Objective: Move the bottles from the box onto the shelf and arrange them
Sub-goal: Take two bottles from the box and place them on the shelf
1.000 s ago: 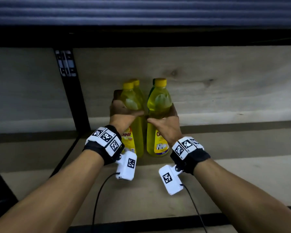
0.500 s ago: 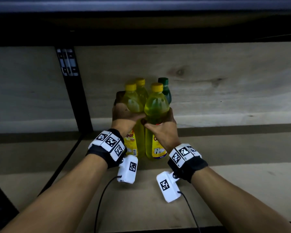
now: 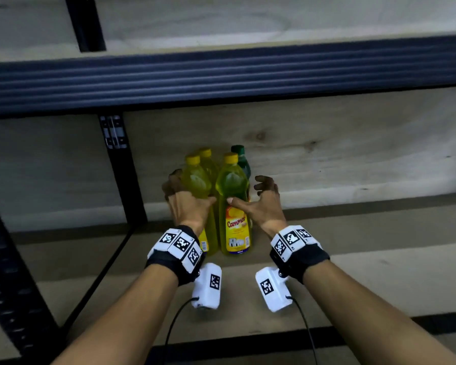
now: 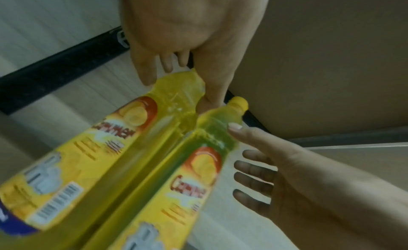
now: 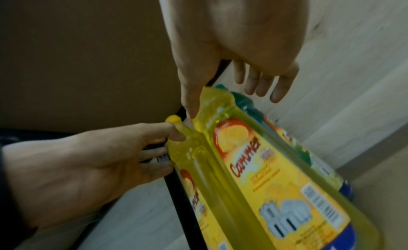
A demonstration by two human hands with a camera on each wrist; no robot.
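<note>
Yellow dish-soap bottles, 3 plus 1 green bottle, stand clustered on the shelf. Left hand and right hand are spread loose, thumbs touching the front 2. A careless nudge could topple them.

Front bottles: clear yellow liquid, yellow caps; yellow labels with red lettering, an orange-red arc round a lemon, a white barcode patch, a blue band at the base. Rear right bottle: dark green, green cap. Shelf board: pale wood grain with dark knots; frame black, upper rail dark blue. Wristbands: black, with black-and-white square markers.
</note>
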